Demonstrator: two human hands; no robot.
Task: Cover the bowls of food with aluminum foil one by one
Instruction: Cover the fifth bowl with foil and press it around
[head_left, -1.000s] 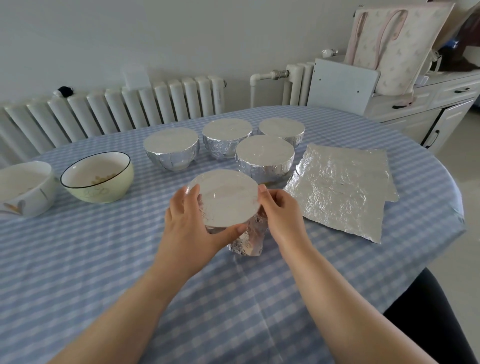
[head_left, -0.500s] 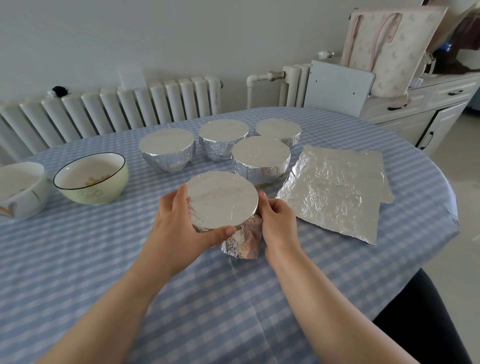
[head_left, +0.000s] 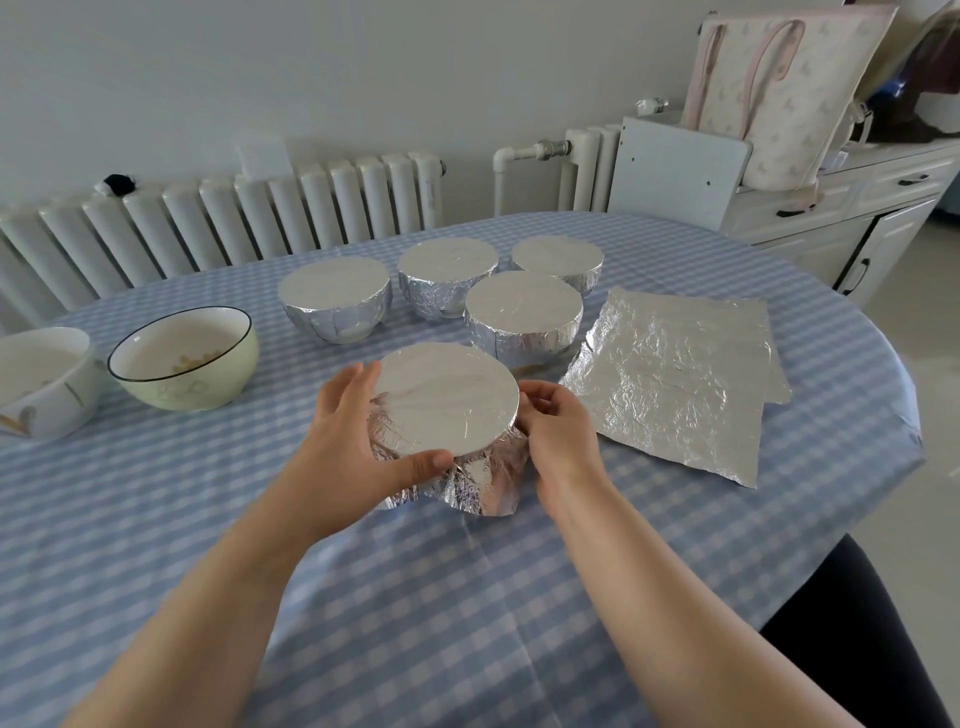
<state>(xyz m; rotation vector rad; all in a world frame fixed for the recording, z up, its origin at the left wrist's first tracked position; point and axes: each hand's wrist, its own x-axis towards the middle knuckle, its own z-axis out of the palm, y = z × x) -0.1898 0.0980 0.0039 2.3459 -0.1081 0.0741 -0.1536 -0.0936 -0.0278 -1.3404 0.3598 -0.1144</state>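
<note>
A foil-covered bowl stands in front of me on the checked table, its foil skirt flaring loose at the near side. My left hand cups its left side, thumb on the near rim. My right hand grips the foil at its right side, fingers curled. Behind it stand several more foil-covered bowls. A pale green bowl and a white bowl, both uncovered with food, sit at the left. Loose foil sheets lie flat at the right.
The table has a blue-and-white checked cloth and a rounded right edge. A radiator runs along the wall behind. A white cabinet with a tote bag stands at the back right.
Both hands stay on the near bowl, working the foil down round its sides. The left thumb has slid along the near rim; the right hand's fingers have curled in tighter.
</note>
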